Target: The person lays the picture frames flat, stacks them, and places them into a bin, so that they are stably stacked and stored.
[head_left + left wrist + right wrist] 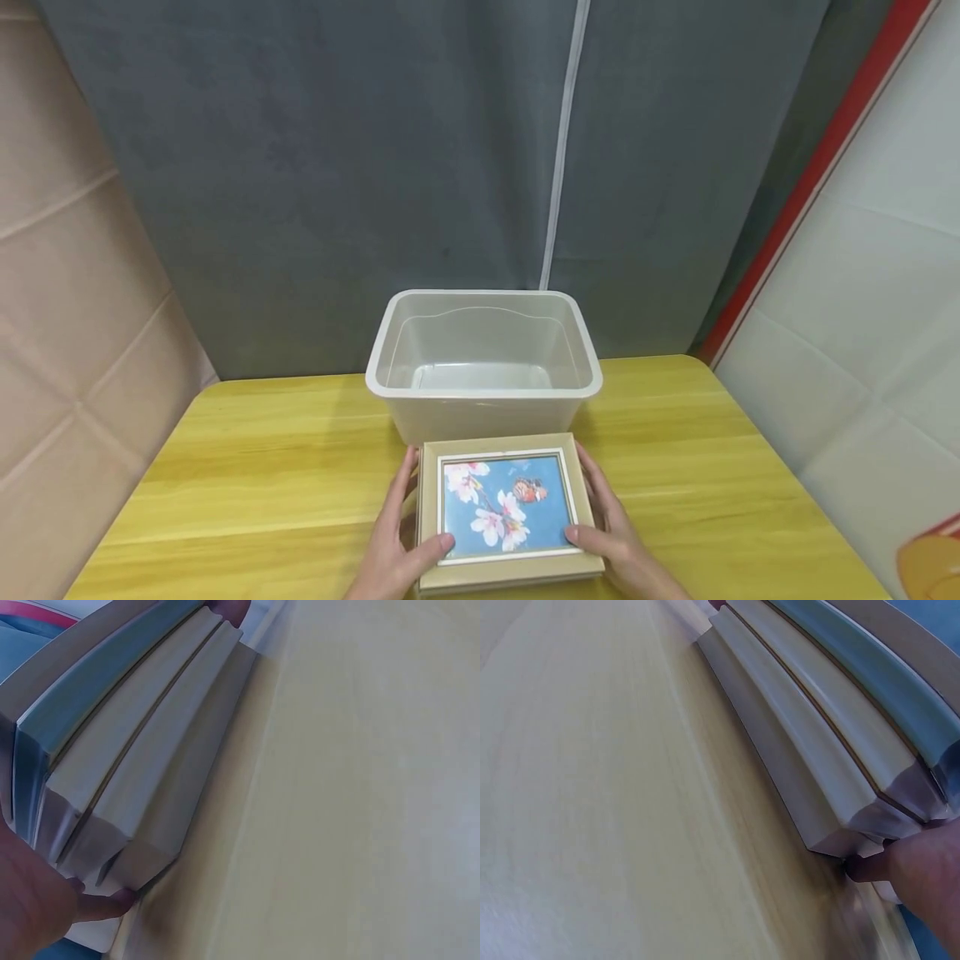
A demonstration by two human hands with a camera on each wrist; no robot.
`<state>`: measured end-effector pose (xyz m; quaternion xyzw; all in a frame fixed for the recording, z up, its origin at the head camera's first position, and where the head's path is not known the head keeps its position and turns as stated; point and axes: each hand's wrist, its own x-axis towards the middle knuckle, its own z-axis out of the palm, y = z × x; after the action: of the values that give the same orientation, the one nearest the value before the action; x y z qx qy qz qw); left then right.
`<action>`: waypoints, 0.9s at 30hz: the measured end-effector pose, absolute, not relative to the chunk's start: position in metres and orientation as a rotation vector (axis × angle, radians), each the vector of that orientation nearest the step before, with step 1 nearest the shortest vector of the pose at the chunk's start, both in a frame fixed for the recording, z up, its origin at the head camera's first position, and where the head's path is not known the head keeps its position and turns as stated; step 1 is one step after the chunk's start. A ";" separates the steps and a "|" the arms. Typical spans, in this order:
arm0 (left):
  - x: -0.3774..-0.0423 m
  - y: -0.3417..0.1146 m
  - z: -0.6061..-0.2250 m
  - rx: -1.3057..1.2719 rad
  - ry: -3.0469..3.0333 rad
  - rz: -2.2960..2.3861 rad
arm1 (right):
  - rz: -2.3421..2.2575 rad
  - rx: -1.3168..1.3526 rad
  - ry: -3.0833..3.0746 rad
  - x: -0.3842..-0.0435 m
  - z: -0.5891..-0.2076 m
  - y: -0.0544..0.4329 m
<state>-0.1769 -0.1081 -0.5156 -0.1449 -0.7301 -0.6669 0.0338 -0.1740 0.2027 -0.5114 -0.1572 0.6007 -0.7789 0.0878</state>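
Note:
A stack of picture frames [504, 508] is held between my two hands, in front of a light grey bin. On the top frame, a cream border surrounds pink blossoms and an orange butterfly on blue. My left hand [393, 542] grips the left side, its thumb over the top frame's corner. On the other side, my right hand [618, 546] holds the stack with its thumb on the lower right corner. Several layers show in the left wrist view, a teal frame [105, 682] among cream ones. Fingertips reach the stack's bottom edge in both wrist views.
The light grey plastic bin [483, 417] stands open-topped behind the stack, with nothing visible inside. Below is a yellow wood-grain table [247, 483]. A dark grey curtain [322, 192] hangs behind it, and a red and yellow object [933, 562] shows at the lower right edge.

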 end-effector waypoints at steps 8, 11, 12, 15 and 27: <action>-0.176 -0.107 -0.520 -0.452 -2.190 -2.103 | -2.325 -0.443 1.824 -0.172 -0.509 0.201; -0.177 -0.106 -0.522 -0.467 -2.179 -2.096 | -2.324 -0.457 1.828 -0.173 -0.510 0.201; -0.176 -0.106 -0.521 -0.460 -2.175 -2.110 | -2.324 -0.458 1.829 -0.173 -0.510 0.202; -0.176 -0.104 -0.521 -0.439 -2.165 -2.136 | -2.324 -0.481 1.831 -0.174 -0.511 0.203; -0.179 -0.104 -0.524 -0.428 -2.195 -2.073 | -2.354 -0.455 1.868 -0.174 -0.515 0.202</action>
<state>-0.1794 -0.1036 -0.5236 -0.1402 -0.7191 -0.6791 0.0464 -0.1735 0.2018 -0.5146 -0.1495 0.6137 -0.7736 0.0509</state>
